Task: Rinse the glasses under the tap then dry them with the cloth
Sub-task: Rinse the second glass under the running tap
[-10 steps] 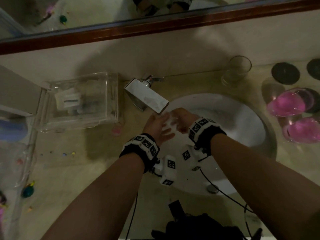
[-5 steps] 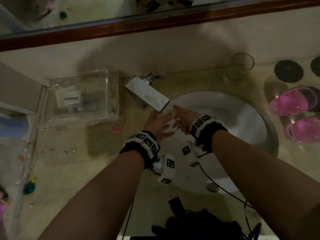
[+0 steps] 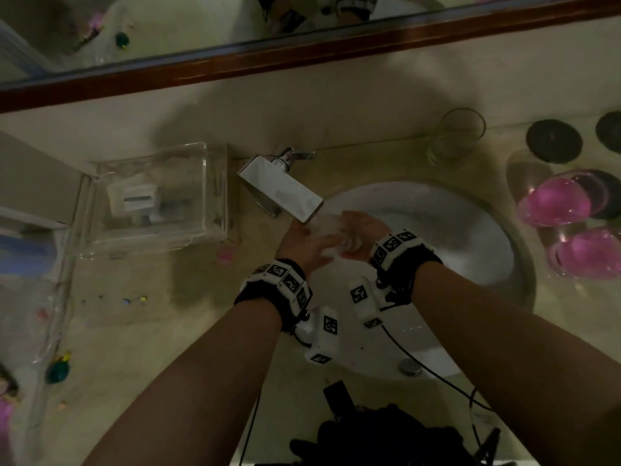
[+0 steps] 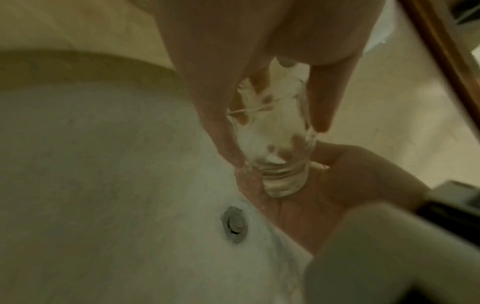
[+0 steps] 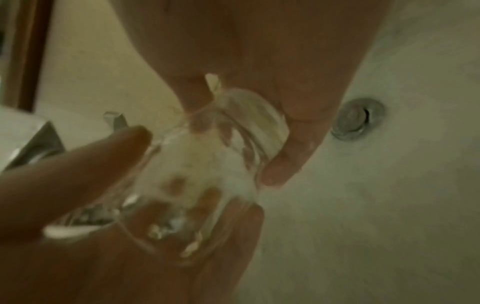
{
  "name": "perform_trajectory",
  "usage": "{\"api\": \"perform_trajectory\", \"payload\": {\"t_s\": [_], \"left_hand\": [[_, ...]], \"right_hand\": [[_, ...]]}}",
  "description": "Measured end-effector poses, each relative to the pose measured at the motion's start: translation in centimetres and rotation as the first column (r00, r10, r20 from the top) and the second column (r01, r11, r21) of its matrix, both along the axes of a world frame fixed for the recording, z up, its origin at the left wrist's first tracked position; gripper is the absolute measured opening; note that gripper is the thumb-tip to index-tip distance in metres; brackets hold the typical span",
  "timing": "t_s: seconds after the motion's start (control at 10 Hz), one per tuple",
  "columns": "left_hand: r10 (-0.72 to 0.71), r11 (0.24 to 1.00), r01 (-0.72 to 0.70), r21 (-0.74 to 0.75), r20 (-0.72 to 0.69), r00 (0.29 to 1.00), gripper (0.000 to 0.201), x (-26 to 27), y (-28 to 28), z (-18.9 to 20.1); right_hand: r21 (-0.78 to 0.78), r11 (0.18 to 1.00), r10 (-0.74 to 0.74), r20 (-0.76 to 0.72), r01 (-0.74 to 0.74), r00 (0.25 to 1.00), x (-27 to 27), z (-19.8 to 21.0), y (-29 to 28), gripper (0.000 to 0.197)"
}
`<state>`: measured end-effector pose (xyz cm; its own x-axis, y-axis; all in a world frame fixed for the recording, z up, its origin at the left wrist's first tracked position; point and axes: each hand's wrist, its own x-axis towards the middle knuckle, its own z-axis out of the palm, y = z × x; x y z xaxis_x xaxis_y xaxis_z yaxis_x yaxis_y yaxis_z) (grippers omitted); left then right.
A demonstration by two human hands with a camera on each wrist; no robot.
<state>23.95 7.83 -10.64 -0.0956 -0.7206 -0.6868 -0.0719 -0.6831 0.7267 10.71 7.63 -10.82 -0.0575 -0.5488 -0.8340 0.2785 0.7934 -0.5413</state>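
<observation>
Glass (image 4: 275, 144) lies clamped between left hand (image 3: 304, 245) and right hand (image 3: 361, 235) grips.

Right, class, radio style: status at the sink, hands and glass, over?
Left hand and right hand both grip glass. Glass under tap, water running over it. Nothing blocking.

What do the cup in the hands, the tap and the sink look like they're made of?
The cup looks like clear glass: fingers show through its wall, and its thick base bends the light. The tap seems to be polished metal, with a flat, bright, reflecting top. The sink is smooth and white, probably glazed ceramic, though the dim light leaves that open.
</observation>
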Motion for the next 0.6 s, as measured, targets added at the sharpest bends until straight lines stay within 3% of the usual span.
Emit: {"api": "perform_trajectory", "payload": {"t_s": [0.1, 0.2, 0.3, 0.4, 0.5, 0.6], "left_hand": [[-0.058, 0.992, 0.069, -0.107, 0.102, 0.993, 0.058, 0.1, 0.3, 0.1], [-0.148, 0.95, 0.2, -0.239, 0.219, 0.964, 0.049, 0.0, 0.5, 0.4], [-0.145, 0.928, 0.226, -0.295, 0.271, 0.952, 0.051, 0.0, 0.6, 0.4], [-0.138, 0.938, 0.219, -0.267, 0.292, 0.947, 0.072, 0.1, 0.7, 0.1], [-0.133, 0.939, 0.213, -0.27, 0.286, 0.949, 0.061, 0.2, 0.6, -0.1], [-0.131, 0.943, 0.206, -0.262, 0.275, 0.952, 0.063, 0.2, 0.4, 0.1]], "right_hand": [[0.003, 1.0, -0.029, 0.046, 0.029, 0.999, 0.2, 0.2, 0.4, 0.034], [-0.005, 0.997, -0.079, 0.11, 0.08, 0.991, 0.4, -0.3, 1.1, 0.05], [-0.022, 0.992, -0.119, 0.137, 0.123, 0.983, 0.6, -0.2, 1.4, 0.045], [-0.02, 0.992, -0.118, 0.161, 0.122, 0.98, 0.7, -0.2, 1.5, 0.04], [-0.029, 0.992, -0.117, 0.158, 0.123, 0.981, 0.6, -0.1, 1.5, 0.04], [0.014, 0.988, -0.154, 0.184, 0.154, 0.971, 0.8, 0.1, 1.0, 0.036]]}}
